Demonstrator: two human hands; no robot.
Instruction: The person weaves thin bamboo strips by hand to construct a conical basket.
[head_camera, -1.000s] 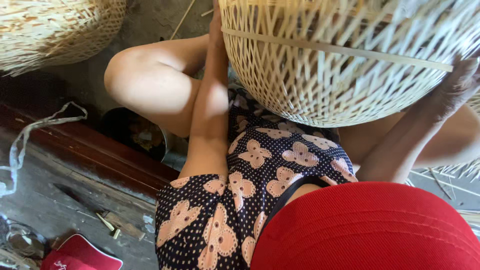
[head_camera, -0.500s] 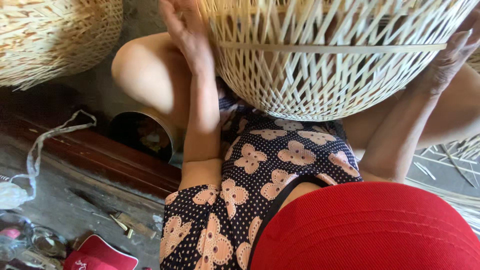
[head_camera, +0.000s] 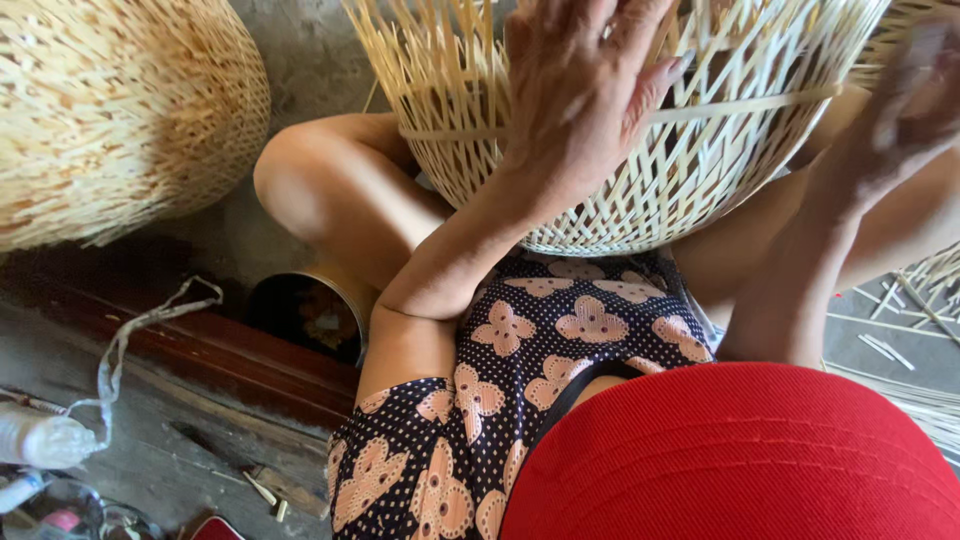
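Observation:
A round openwork basket (head_camera: 690, 170) of pale woven bamboo strips rests on my lap, above my dark flower-print dress (head_camera: 520, 390). My left hand (head_camera: 580, 90) lies flat against the basket's near side, fingers spread over the weave. My right hand (head_camera: 915, 95), blurred at the right edge, presses on the basket's right side. A thin horizontal strip runs round the basket's belly. The red brim of my cap (head_camera: 730, 460) fills the lower right.
A second, tightly woven bamboo globe (head_camera: 110, 110) stands at the upper left. A dark round tin (head_camera: 305, 315) sits by my knee on a wooden ledge (head_camera: 170, 340). Loose bamboo slivers (head_camera: 900, 340) lie at the right; a white cord and small clutter lie lower left.
My left hand has slid across from the basket's left edge onto its near face. The basket has turned and sits nearer the view. My right hand stays on its right side.

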